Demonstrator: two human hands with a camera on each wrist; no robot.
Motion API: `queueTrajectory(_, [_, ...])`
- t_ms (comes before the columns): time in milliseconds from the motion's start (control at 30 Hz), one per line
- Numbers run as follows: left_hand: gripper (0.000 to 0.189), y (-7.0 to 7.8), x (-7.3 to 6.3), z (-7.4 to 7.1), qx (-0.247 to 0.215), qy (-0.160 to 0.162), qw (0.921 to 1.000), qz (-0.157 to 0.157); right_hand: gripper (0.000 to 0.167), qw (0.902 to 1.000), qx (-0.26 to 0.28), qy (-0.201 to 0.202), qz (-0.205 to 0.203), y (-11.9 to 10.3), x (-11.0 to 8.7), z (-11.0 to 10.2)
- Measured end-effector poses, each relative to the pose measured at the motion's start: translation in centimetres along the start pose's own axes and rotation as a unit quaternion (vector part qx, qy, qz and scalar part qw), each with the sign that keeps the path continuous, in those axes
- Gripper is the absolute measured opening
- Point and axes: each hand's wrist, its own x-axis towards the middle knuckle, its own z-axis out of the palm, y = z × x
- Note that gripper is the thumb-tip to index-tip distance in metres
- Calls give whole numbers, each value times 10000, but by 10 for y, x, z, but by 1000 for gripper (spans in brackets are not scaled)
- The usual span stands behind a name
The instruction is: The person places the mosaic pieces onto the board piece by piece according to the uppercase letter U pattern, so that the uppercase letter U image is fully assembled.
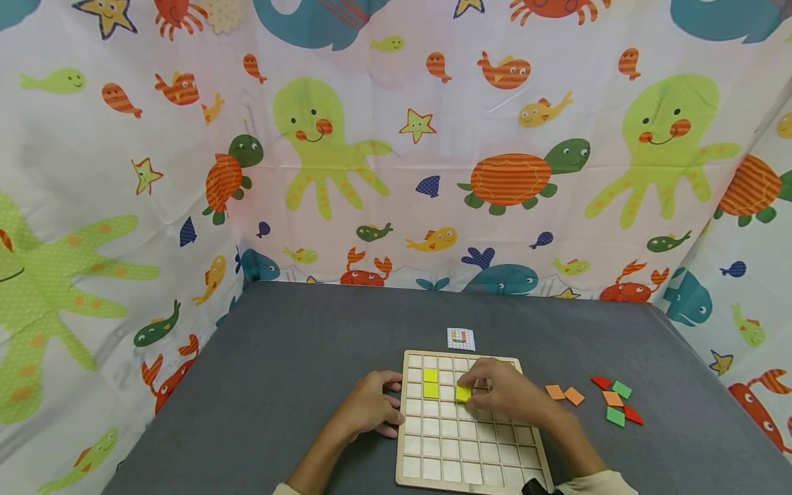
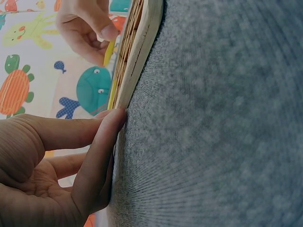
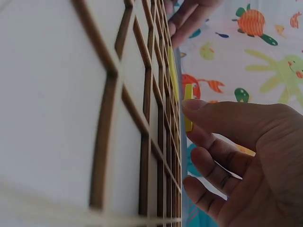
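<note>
A pale wooden grid board (image 1: 433, 447) with white square cells lies on the grey table. Two yellow square tiles (image 1: 430, 391) sit one above the other in its upper left cells. Above the cells to their right, my right hand (image 1: 510, 393) pinches another yellow square tile (image 3: 189, 120) between thumb and fingers. In the right wrist view this tile stands apart from the board's surface. My left hand (image 1: 369, 404) touches the board's left edge with thumb and fingertips. The left wrist view shows the thumb (image 2: 102, 156) against the board's wooden side.
Beyond the board lies a small card (image 1: 460, 339) printed with a grid and a coloured figure. Right of the board are loose orange tiles (image 1: 574, 396), green tiles (image 1: 621, 390) and red tiles (image 1: 632, 414). A curtain (image 1: 396, 151) with sea animals hangs around the table.
</note>
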Motion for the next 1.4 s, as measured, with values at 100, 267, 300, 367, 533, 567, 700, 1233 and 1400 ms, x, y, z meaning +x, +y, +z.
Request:
queueTrajectory(100, [74, 0, 0, 0, 5, -13, 10000, -7, 29, 10000, -1, -18, -1, -4, 5, 4])
queueTrajectory(267, [73, 0, 0, -1, -4, -39, 10000, -15, 26, 9999, -86, 23, -100, -11, 12, 11])
queueTrajectory(300, [73, 0, 0, -1, -6, -39, 10000, -22, 26, 9998, -118, 23, -140, -12, 14, 12])
queueTrajectory(367, [74, 0, 0, -2, -6, -27, 10000, -31, 26, 9997, -182, 15, -189, -15, 17, 15])
queueTrajectory(533, [74, 0, 0, -2, 21, 16, 10000, -65, 29, 9994, -190, -61, -272, -20, 23, 20])
queueTrajectory(567, [74, 0, 0, -2, 29, 18, 10000, -69, 30, 9995, -152, -85, -274, -21, 24, 21])
queueTrajectory(700, [73, 0, -1, -1, 24, 0, 10000, -46, 30, 9993, -138, -179, -291, -24, 28, 24])
queueTrajectory(1233, [73, 1, -1, 0, 28, 25, 10000, -62, 28, 9970, -419, -411, -496, -28, 31, 31])
queueTrajectory(1400, [73, 2, -1, 0, 24, 14, 10000, -59, 27, 9968, -450, -410, -523, -29, 31, 31])
